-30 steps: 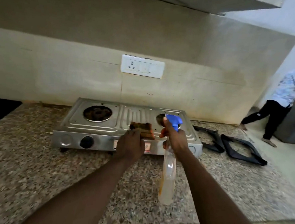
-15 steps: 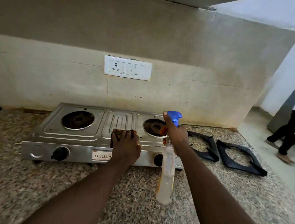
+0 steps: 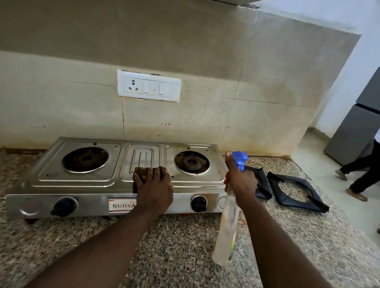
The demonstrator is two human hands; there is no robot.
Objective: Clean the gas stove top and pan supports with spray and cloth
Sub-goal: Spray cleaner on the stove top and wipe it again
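Note:
A steel two-burner gas stove [image 3: 78, 180] stands on the granite counter against the wall, both burners bare. My left hand [image 3: 153, 192] presses a brown cloth [image 3: 141, 171] flat on the stove's middle panel near its front edge. My right hand [image 3: 240, 182] grips the neck of a clear spray bottle [image 3: 227, 229] with a blue nozzle, held upright just off the stove's right end, its body hanging over the counter. Two black pan supports [image 3: 295, 192] lie on the counter to the right of the stove.
The granite counter [image 3: 174, 257] ends at an edge on the right. A white socket plate [image 3: 148, 85] sits on the wall above the stove. Another person [image 3: 376, 160] walks by a grey fridge [image 3: 366, 118] at the far right.
My left hand lowered the cloth onto the stove's middle panel and now presses it there. The view shifted right and closer. The person at the right walked further right.

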